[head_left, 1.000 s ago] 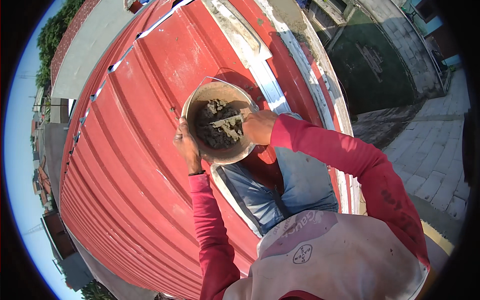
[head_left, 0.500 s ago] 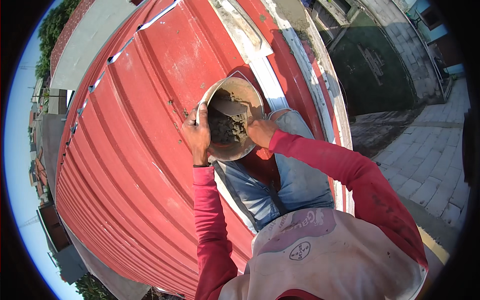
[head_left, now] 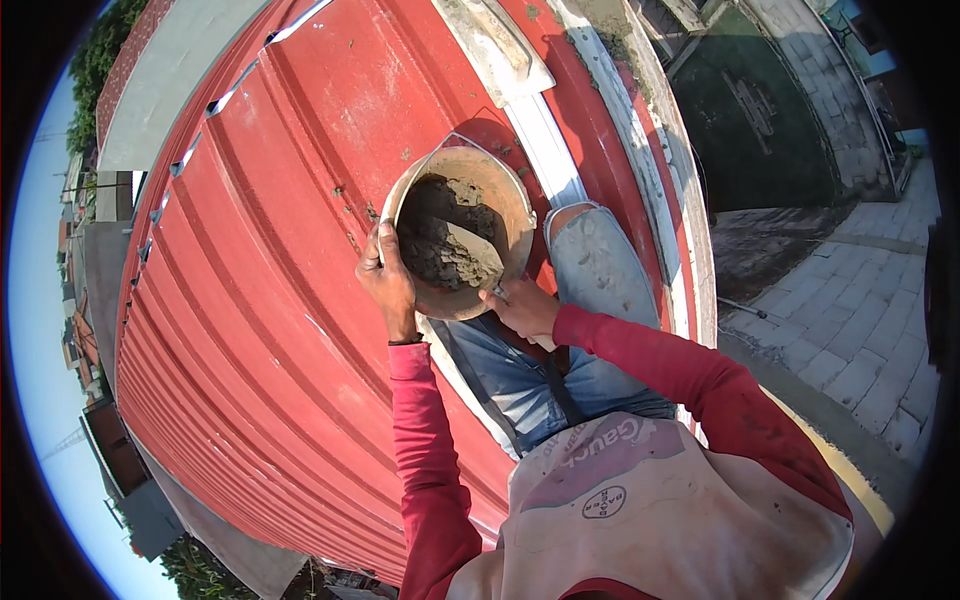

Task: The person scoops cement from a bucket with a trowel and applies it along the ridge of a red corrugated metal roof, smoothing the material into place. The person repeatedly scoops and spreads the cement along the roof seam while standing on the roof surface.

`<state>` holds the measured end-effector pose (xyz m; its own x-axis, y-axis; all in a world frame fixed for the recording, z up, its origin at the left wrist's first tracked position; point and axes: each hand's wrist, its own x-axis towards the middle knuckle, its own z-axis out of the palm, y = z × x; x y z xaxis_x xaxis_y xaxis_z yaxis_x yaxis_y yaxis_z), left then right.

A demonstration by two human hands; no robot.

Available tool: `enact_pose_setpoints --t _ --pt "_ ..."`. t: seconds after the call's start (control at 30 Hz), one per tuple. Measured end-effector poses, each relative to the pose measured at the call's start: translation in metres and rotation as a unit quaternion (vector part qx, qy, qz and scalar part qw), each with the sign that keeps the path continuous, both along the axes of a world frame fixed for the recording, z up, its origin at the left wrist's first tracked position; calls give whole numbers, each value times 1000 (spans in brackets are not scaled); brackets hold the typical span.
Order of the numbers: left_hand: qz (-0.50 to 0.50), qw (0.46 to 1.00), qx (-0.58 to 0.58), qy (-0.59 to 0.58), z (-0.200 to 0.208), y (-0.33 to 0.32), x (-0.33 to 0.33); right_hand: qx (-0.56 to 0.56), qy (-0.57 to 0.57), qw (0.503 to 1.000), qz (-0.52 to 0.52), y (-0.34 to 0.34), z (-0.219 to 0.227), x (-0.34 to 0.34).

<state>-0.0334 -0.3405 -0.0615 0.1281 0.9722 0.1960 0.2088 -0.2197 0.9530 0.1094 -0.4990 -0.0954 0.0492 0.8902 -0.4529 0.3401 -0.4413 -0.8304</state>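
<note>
A tan bucket (head_left: 516,212) with a thin wire handle sits tilted on the red roof in front of my knees. Grey-brown wet mortar (head_left: 432,262) partly fills it. My left hand (head_left: 390,286) is closed on the bucket's left rim, thumb over the edge. At the near right rim, my right hand (head_left: 526,308) wraps round the handle of a trowel (head_left: 474,248). The trowel's mortar-smeared blade lies inside the bucket, pointing away from me over the mortar. Part of its handle is hidden by my fingers.
The ribbed red metal roof (head_left: 300,330) slopes off to the left. A mortar-smeared board (head_left: 500,50) lies beyond the bucket on a white strip. A pale wall ledge (head_left: 690,200) edges the roof at right, with a paved yard (head_left: 840,310) far below.
My right hand has drawn nearer to me, and the trowel blade has swung from lying crosswise to pointing away from me. My left hand keeps its hold on the bucket rim.
</note>
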Motion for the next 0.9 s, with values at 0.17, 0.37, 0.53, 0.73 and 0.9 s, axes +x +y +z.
enact_pose_setpoints --t 0.17,0.37,0.53,0.73,0.9 --pt "-21 998 -56 11 7 4 1 -130 318 939 6 5 16 -10" --pt "-27 998 -42 38 15 13 18 -92 422 902 -24 -1 40 7" --pt "-10 994 -103 -38 36 9 41 -116 587 801 -1 -19 47 37" --pt "-8 992 -111 -66 8 30 9 -112 701 703 -30 -45 81 86" --pt "-3 992 -98 -84 3 21 6 90 586 784 -186 -64 129 157"
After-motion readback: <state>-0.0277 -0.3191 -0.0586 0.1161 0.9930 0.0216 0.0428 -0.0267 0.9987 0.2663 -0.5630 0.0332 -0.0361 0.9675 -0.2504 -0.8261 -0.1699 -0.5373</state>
